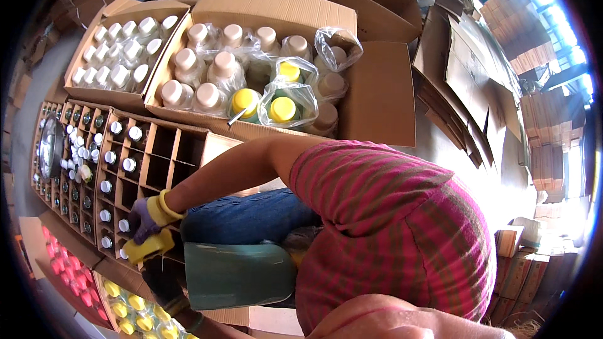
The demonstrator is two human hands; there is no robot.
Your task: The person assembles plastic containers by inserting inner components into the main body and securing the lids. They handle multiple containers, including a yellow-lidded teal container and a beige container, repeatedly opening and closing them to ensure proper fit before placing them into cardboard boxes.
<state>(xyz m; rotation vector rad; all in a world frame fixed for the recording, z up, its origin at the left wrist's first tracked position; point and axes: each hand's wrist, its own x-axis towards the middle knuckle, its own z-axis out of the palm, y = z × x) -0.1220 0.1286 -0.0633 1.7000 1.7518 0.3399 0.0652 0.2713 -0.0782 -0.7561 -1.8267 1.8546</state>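
Observation:
My right arm reaches across from the pink-and-brown striped sleeve. My right hand (145, 219), in a purple glove with a yellow cuff, is closed at a white-capped bottle (124, 225) in a divided carton (152, 179). Just below it, my left hand (162, 284) wears a dark glove, its fingers mostly hidden. A yellow piece (148, 247) lies over its finger end, beside another white cap (124, 253); I cannot tell whether it is a tool or part of the glove. Several white-capped bottles stand in the carton's left columns, and dark compartments show at its right.
Behind, an open box (264, 11) holds large beige-capped and yellow-capped bottles in plastic bags. More white-capped bottles fill a box (179, 7) at far left. Pink caps (69, 270) and yellow caps (144, 322) show at lower left. Flattened cardboard (461, 81) lies right; a green panel (240, 276) sits beside my legs.

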